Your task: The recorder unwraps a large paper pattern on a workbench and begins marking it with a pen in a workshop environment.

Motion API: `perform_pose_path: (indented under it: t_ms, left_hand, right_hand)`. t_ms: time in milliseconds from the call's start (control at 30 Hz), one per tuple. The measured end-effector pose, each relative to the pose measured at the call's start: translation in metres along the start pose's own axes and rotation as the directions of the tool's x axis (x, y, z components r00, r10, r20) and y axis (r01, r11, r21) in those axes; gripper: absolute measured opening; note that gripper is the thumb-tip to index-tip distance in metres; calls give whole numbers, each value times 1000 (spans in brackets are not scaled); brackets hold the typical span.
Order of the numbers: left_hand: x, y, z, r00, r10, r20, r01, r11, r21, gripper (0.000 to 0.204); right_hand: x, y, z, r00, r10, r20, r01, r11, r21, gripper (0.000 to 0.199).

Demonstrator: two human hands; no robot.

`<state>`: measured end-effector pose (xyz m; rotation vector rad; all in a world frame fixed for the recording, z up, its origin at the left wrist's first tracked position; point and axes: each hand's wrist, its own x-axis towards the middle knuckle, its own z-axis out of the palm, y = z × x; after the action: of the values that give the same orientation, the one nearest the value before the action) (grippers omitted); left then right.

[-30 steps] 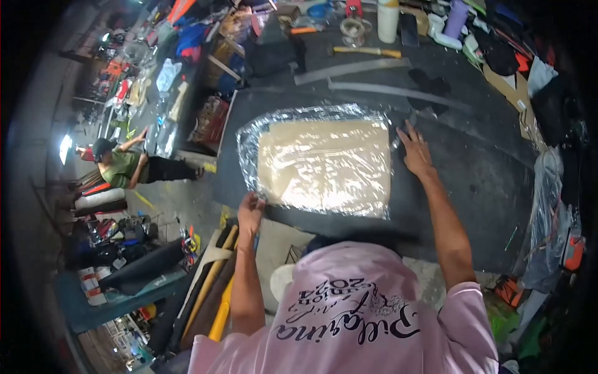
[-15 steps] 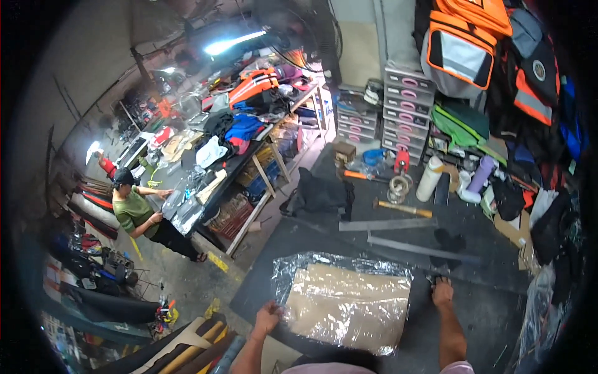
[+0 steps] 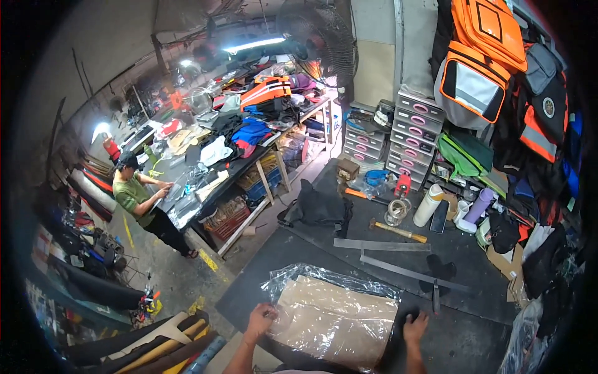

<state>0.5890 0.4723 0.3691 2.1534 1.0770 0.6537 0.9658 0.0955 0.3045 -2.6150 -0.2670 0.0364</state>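
A clear plastic sheet or bag lies on the dark table, with sheets of brown paper or card under or inside it; I cannot tell which. My left hand pinches the plastic at its near left edge. Just off the right edge of the plastic is my right hand, fingers apart and holding nothing. Beyond it a slim dark tool, perhaps a cutter, rests by a black cloth piece. Two flat metal rulers lie farther back.
Behind the rulers are a hammer, a tape roll, a white bottle and a purple bottle. A black bag sits at the far left corner, near drawer units. Another person stands at a cluttered table leftward.
My right hand has drawn back from the slim tool toward the plastic's right edge, leaving the tool on the table. My left hand keeps its pinch. The view has shifted.
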Motion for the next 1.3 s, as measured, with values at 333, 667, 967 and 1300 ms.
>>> perform_pose_path:
  t_ms: [333,667,967,1300]
  left_hand:
    - [-11,20,-33,749,-218,626,643,12,-766,11]
    - [-50,-32,-11,560,-178,809,822,-2,-569,34]
    - [-72,-12,-17,433,70,899,733,552,-396,66]
    - [-119,-14,-43,697,-336,633,687,564,-458,45]
  right_hand:
    - [-147,-12,26,971,103,214,-167,937,308,57]
    - [-168,23,59,871,208,445,-466,637,614,33]
    - [-179,64,49,877,309,367,-462,752,470,18]
    - [-181,34,17,884,330,333,-468,660,588,28]
